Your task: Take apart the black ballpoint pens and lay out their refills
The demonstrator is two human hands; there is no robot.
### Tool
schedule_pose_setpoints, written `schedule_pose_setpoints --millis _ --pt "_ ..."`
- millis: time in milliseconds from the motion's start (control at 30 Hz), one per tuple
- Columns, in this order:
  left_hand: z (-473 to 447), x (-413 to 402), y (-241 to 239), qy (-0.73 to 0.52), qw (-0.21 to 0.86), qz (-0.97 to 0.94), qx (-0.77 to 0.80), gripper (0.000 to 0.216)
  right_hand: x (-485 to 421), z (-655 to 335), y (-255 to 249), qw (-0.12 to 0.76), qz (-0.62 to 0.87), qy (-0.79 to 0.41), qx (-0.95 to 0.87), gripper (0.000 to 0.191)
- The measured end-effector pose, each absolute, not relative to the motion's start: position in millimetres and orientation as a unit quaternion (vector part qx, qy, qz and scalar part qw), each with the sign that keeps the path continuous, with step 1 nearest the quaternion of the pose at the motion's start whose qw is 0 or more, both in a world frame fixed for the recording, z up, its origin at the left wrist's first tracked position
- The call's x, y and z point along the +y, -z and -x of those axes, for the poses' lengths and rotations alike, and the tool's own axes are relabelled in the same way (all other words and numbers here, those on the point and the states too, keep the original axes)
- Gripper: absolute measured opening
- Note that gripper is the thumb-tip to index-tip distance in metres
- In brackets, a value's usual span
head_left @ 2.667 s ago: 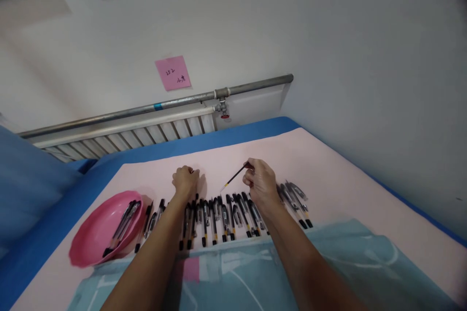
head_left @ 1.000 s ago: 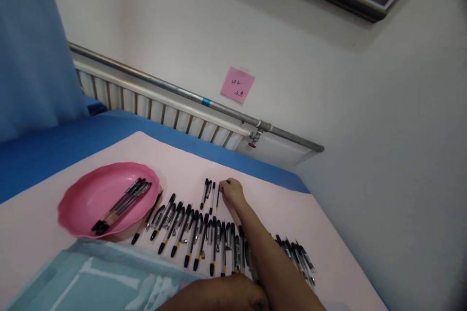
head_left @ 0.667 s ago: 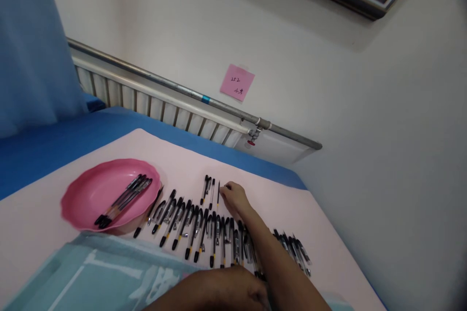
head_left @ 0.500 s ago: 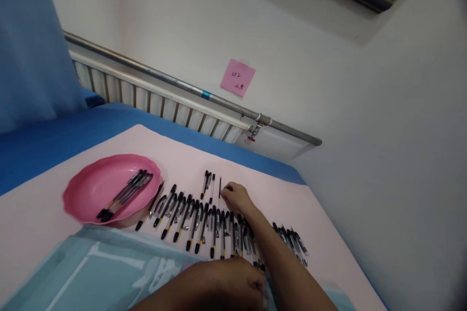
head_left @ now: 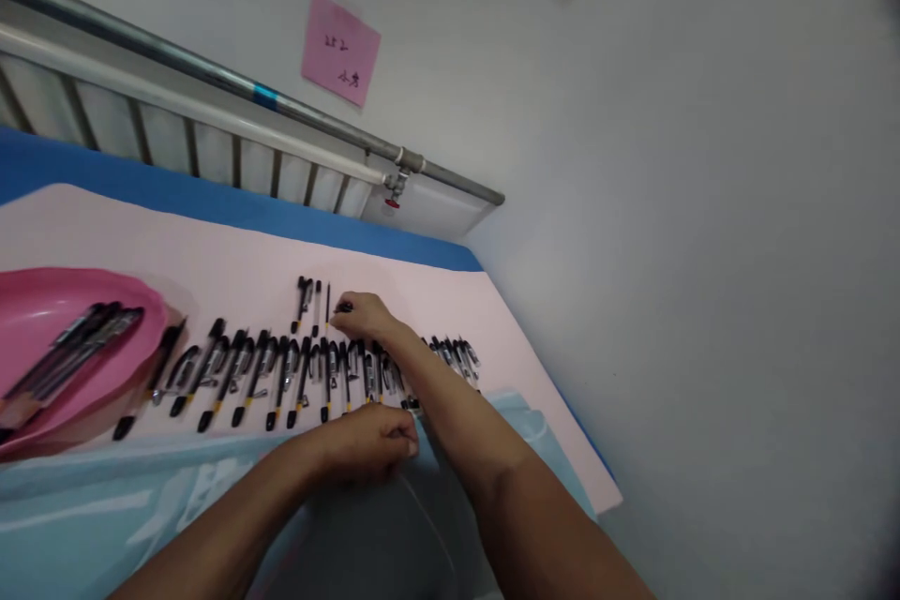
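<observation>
Pink sheeting [head_left: 232, 258] covers most of a blue worktop [head_left: 161, 189], and a long row of clear, black-ended pen barrels [head_left: 277, 389] lies across it, interspersed with short black-and-clear clip caps [head_left: 289, 362] and tiny silver metal pieces [head_left: 261, 394]. The right hand [head_left: 366, 315] is beyond this row, low over the sheeting, its fingers drawn together around a small black piece [head_left: 343, 307], of which only part shows. Just beside those fingers, on the left, a slim black refill with a yellow section [head_left: 327, 302] points away from the person; next to it lie a separate clear barrel with black ends [head_left: 316, 307] and, farther left, a couple of black-topped pen parts [head_left: 299, 304]. The left hand [head_left: 380, 442] is nearer the person, at the near side of the row, with its fingers curled inward; I cannot tell how tightly they close or whether they have hold of anything. A second group of black-topped pen parts [head_left: 454, 356] shows on the right, past the right forearm. On the left stands a glossy pink dish with a wavy rim [head_left: 42, 309], cut off by the picture's edge, with several black-capped clear pens [head_left: 67, 366] lying slantwise inside. Pale-blue cloth with white lines [head_left: 91, 506] spreads along the near side.
</observation>
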State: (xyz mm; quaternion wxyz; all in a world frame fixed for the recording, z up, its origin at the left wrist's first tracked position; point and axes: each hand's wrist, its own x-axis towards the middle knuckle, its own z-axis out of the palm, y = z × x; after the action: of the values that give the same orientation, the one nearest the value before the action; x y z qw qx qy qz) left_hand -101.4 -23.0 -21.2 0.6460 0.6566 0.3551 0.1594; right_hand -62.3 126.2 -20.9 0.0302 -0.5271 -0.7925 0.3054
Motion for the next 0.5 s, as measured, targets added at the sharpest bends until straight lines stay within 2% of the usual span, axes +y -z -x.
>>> schedule_pose_setpoints --millis 300,500 --pt "102.5 -25.6 15.6 -0.162 0.641 -0.659 0.359 0.021 119.0 61.8 14.4 0.059 0.536 -0.346 -0.768 0.017" --pt "106.8 -26.0 17.3 -0.158 0.640 -0.662 0.357 0.020 127.4 68.5 16.8 0.186 0.567 -0.348 -0.723 0.012"
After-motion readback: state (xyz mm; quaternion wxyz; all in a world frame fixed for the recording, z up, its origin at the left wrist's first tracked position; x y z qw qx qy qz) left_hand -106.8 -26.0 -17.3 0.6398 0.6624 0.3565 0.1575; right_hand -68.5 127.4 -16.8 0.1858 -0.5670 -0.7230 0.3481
